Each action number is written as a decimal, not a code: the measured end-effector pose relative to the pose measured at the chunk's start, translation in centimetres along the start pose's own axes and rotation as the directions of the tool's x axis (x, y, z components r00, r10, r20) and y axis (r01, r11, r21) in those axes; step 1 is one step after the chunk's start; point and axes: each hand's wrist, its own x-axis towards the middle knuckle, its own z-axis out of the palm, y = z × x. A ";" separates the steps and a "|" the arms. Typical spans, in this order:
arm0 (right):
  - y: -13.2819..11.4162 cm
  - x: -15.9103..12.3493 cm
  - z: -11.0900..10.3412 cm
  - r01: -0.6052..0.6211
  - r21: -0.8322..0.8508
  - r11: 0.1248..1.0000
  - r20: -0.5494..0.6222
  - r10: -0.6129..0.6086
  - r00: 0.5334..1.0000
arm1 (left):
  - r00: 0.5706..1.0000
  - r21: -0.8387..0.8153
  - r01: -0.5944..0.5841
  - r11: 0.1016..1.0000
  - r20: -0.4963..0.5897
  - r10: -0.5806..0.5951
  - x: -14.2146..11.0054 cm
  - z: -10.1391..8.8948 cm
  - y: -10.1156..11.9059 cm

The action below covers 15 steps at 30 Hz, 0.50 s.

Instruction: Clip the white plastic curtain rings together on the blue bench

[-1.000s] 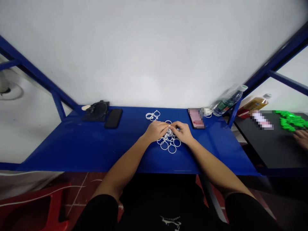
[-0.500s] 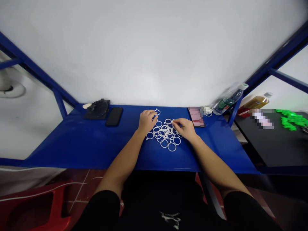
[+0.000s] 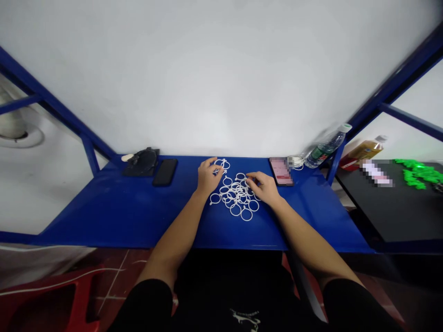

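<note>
A pile of several white plastic rings (image 3: 238,199) lies on the blue table (image 3: 121,212). A smaller group of white rings (image 3: 222,164) sits behind it near the wall. My left hand (image 3: 206,177) reaches to that smaller group, its thumb and fingers curled in a loose pinch on a white ring. My right hand (image 3: 266,188) rests at the pile's right side, with its fingertips pinched on a ring at the top of the pile.
A black phone (image 3: 165,172) and a dark pouch (image 3: 141,161) lie at the back left. A pink phone (image 3: 281,170), a coiled white cable (image 3: 296,162) and a water bottle (image 3: 325,148) are at the back right. A black table (image 3: 398,212) with green pieces (image 3: 417,173) stands to the right.
My hands were together over the pile. The left hand has moved back and left to the smaller ring group, and the right hand stays at the pile. Another person's hand at the far right is gone.
</note>
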 end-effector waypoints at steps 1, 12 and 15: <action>0.0 0.0 0.0 -0.004 0.016 1.000 -0.012 0.004 1.000 | 0.996 -0.057 -0.084 0.995 -0.007 0.084 -0.1 -0.1 0.8; -0.4 -0.1 0.3 0.020 0.115 0.993 -0.054 -0.014 0.998 | 0.917 -0.315 -0.341 0.886 0.096 0.387 -2.3 0.2 5.6; -0.6 -0.1 0.3 0.044 0.119 0.992 -0.014 -0.043 0.999 | 0.933 -0.326 -0.293 0.899 0.107 0.343 -2.2 0.1 5.4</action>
